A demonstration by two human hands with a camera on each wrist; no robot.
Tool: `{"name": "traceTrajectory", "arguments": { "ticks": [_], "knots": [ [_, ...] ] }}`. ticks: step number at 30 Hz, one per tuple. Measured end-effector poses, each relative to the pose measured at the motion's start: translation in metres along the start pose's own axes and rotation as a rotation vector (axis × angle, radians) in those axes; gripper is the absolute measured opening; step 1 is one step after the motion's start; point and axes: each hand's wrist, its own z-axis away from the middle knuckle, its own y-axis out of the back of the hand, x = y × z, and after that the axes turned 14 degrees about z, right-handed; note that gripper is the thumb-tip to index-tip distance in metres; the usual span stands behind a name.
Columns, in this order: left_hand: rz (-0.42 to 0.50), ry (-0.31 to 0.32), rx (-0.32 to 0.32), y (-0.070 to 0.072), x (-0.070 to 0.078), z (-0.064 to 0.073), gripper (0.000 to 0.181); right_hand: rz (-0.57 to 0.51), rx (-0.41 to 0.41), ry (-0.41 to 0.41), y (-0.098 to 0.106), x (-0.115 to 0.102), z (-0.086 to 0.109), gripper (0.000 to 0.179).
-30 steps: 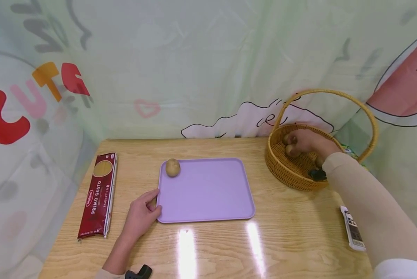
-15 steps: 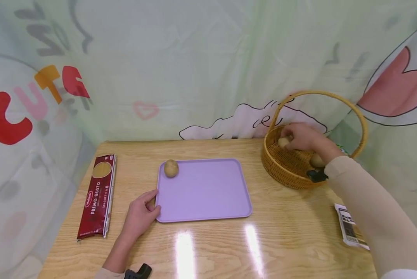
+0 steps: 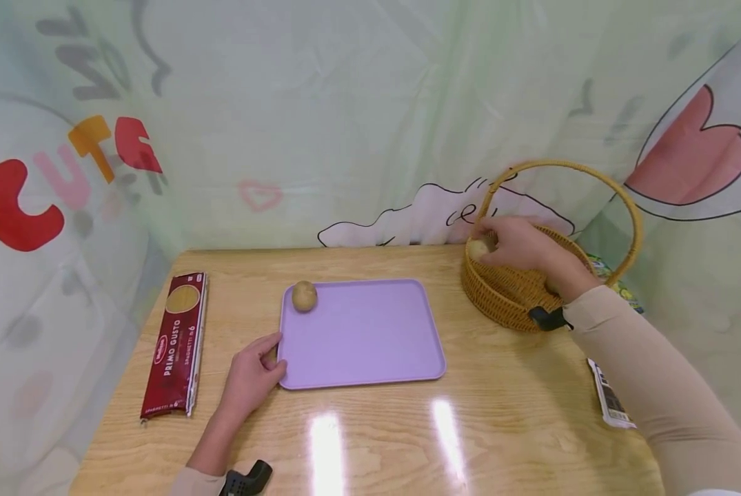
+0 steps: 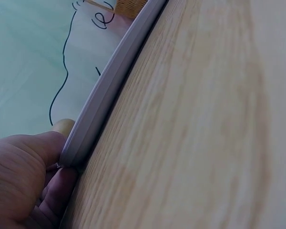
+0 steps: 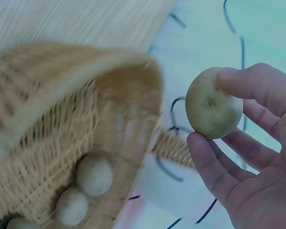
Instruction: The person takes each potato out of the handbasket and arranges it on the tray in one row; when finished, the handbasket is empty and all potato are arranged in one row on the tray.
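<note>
My right hand (image 3: 514, 242) holds a potato (image 5: 210, 106) between thumb and fingertips, above the far left rim of the wicker basket (image 3: 495, 295). Several other potatoes (image 5: 94, 176) lie in the bottom of that basket, as the right wrist view shows. On the left, my left hand (image 3: 249, 377) pinches the near left edge of a purple tray (image 3: 364, 337). The left wrist view has the thumb at the tray's rim and fingers under its corner. One round potato (image 3: 305, 296) sits in the tray's far left corner.
A red spaghetti packet (image 3: 176, 344) lies left of the tray. Right of the tray, a white-edged packet (image 3: 611, 399) is partly hidden by the right sleeve. A green packet (image 3: 621, 284) shows beside the basket. The basket's tall handle (image 3: 635, 227) arches over it, and a printed curtain (image 3: 296, 124) hangs behind.
My right hand has lifted the potato up from inside the basket and moved it left to the rim. The left hand stays at the tray's edge.
</note>
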Motion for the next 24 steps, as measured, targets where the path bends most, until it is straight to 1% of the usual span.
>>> {"name": "traceTrajectory", "arguments": {
  "ticks": [5,7,8,12,16,21,24],
  "knots": [
    [-0.006,-0.006,0.000,0.001,-0.001,-0.001,0.052,-0.068,0.024,0.037,0.001,-0.022,-0.002,0.042],
    [0.001,-0.004,-0.005,0.001,-0.002,-0.001,0.052,-0.093,0.036,0.055,0.000,-0.030,-0.003,0.035],
    [0.003,-0.002,-0.008,0.001,-0.002,-0.001,0.052,-0.102,0.039,0.060,-0.001,-0.034,-0.003,0.035],
    [0.012,-0.005,-0.011,0.000,-0.002,0.000,0.052,-0.119,0.044,0.064,-0.005,-0.047,-0.006,0.038],
    [0.006,-0.009,-0.006,0.000,-0.001,0.000,0.052,-0.159,0.043,0.075,-0.010,-0.061,-0.008,0.040],
    [0.005,-0.006,-0.002,0.000,0.000,0.000,0.051,-0.215,0.071,0.099,-0.019,-0.074,-0.013,0.039],
    [0.004,-0.005,-0.002,0.000,0.001,0.001,0.052,-0.240,0.093,0.132,-0.025,-0.081,-0.017,0.039]
  ]
}}
